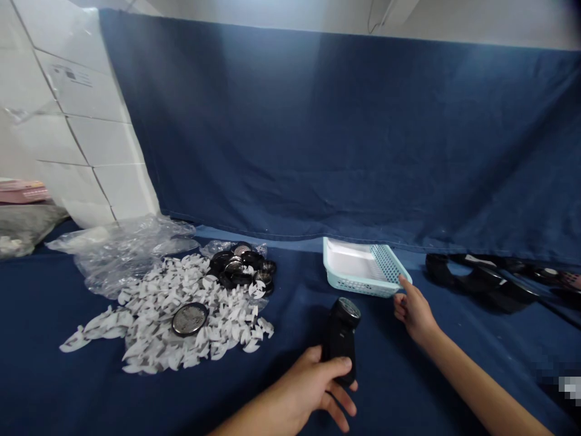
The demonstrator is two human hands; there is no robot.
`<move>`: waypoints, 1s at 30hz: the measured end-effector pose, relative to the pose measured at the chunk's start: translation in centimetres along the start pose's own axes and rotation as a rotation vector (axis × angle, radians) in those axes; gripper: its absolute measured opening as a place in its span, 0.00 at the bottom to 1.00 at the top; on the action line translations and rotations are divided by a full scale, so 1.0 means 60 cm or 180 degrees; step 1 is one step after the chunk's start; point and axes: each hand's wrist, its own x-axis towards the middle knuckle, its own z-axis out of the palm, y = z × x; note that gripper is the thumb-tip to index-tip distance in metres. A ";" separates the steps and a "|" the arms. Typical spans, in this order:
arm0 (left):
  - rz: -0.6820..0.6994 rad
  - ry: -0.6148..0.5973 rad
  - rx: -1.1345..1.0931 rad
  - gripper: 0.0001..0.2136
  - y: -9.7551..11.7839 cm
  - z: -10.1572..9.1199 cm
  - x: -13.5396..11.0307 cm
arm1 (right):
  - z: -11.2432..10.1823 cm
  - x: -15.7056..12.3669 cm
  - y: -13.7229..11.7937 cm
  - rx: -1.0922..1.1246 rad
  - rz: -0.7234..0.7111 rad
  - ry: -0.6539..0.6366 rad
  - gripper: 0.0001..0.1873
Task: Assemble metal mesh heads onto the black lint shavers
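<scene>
The fingers of the left hand are partly closed around one black handheld device, with the thumb across its body and at least two lower fingers loosely spread beyond it. The device stands nearly upright, its single round, silver-faced head uppermost; whether its base touches the cloth cannot be told. The right hand has one finger, the index, extended to the near right corner of one pale blue basket, the others curled; whether it grips the rim is unclear. Inside the basket lies white sheeting, its number of layers indistinct.

To the left of the device spreads one heap of white pieces, far too many to count. One silver-faced black disc rests on the heap. At its far right edge sits one cluster of round black parts, perhaps ten, overlapping too much for an exact count. Behind the heap is crumpled clear plastic. At the right lie several dark items, blurred together and uncountable. One blue curtain hangs behind everything, with several white boxes stacked at the left beside one pink package.
</scene>
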 end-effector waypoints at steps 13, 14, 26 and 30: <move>-0.0036 0.0030 -0.0017 0.10 0.001 0.001 0.000 | -0.002 -0.001 -0.002 -0.0011 -0.0130 0.0132 0.24; -0.0031 0.0016 -0.0001 0.10 0.002 0.002 0.000 | -0.005 -0.003 -0.002 -0.0015 -0.0165 0.0110 0.24; 0.0027 -0.0006 0.0038 0.14 -0.002 0.001 0.001 | -0.010 0.002 -0.001 -0.0082 -0.0161 0.0092 0.22; 0.0022 0.0001 0.0021 0.14 -0.001 0.001 0.000 | -0.013 -0.001 0.001 -0.0043 -0.0219 0.0012 0.22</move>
